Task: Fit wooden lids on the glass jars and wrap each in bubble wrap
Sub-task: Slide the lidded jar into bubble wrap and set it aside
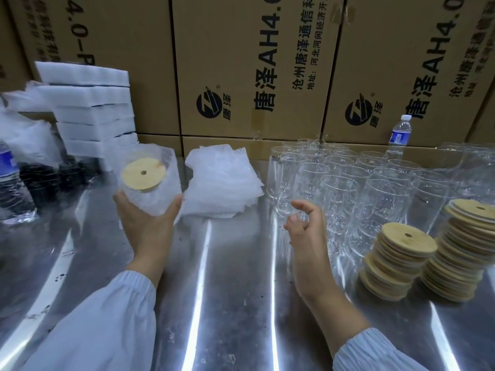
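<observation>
Left hand (146, 220) cups the wrapped jar (158, 202) from below, held up off the tabletop (235, 290); its wooden lid (143, 173) is on and faces the camera, so this one looks done. Right hand (305, 228) is empty, fingers (304, 205) loosely curled and narrow. The bare glass jars (340, 188) stand upright just beyond and to the right of it, so the right hand is nearer for the next pick. Lid stacks (401, 261) sit further right, the bubble wrap pile (222, 180) between the hands.

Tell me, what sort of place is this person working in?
Probably a warehouse packing station: printed cardboard cartons stacked behind a steel table, rows of empty glass jars beside stacks of wooden lids, a pile of bubble wrap, and a wrapped jar in the left hand.
</observation>
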